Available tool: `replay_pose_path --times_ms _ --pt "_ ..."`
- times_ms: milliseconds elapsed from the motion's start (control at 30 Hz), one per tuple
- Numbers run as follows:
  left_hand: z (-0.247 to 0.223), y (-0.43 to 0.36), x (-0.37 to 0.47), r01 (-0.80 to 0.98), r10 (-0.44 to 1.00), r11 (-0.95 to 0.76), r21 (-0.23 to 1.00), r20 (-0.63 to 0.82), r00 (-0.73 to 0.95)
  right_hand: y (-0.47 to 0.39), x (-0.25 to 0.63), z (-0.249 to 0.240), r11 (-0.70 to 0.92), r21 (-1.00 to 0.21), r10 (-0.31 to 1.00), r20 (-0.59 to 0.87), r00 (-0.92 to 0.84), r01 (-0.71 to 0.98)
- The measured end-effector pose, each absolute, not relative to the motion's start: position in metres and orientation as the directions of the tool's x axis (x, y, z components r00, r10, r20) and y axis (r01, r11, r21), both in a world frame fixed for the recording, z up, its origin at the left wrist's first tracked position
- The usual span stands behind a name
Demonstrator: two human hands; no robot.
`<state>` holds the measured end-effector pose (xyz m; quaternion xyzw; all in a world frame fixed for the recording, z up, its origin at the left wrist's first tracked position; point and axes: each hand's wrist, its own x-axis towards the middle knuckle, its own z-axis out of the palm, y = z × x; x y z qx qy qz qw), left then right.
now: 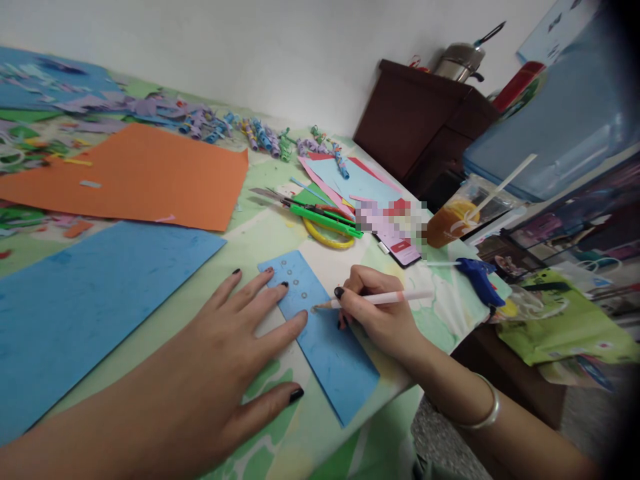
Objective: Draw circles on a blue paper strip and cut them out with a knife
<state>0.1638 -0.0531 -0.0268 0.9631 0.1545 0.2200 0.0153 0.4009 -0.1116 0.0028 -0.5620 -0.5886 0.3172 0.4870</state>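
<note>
One blue paper strip (340, 360), faintly smudged, slanting across the lower centre of the frame; my left hand (245, 340), spread wide over its left edge; my right hand (383, 323), pinching one pale pink pencil (373, 299). Grey rings (296, 282), five, in a row on the strip, the lowest at the pencil's tip. Bare cloth (313, 427) left of the strip's lower end; edge of the table (395, 388) near its right corner.

No legible text or numbers.
</note>
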Motion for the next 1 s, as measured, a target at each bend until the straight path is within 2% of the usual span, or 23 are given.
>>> replay_pose_path --times_ms 233,700,1000 --pt "-0.0267 -0.0526 0.1627 0.282 0.297 -0.954 0.098 0.406 0.864 -0.1109 0.4000 0.0040 0.170 -0.888 0.970 0.227 0.086 0.426" --pt "-0.0276 -0.0536 0.1643 0.302 0.307 -0.950 0.077 0.407 0.861 -0.1103 0.4000 0.0049 0.184 -0.883 0.976 0.218 0.030 0.432" --pt "-0.0264 -0.0533 0.1626 0.295 0.305 -0.951 0.090 0.399 0.865 -0.1116 0.4009 0.0048 0.148 -0.936 0.983 0.176 0.059 0.321"
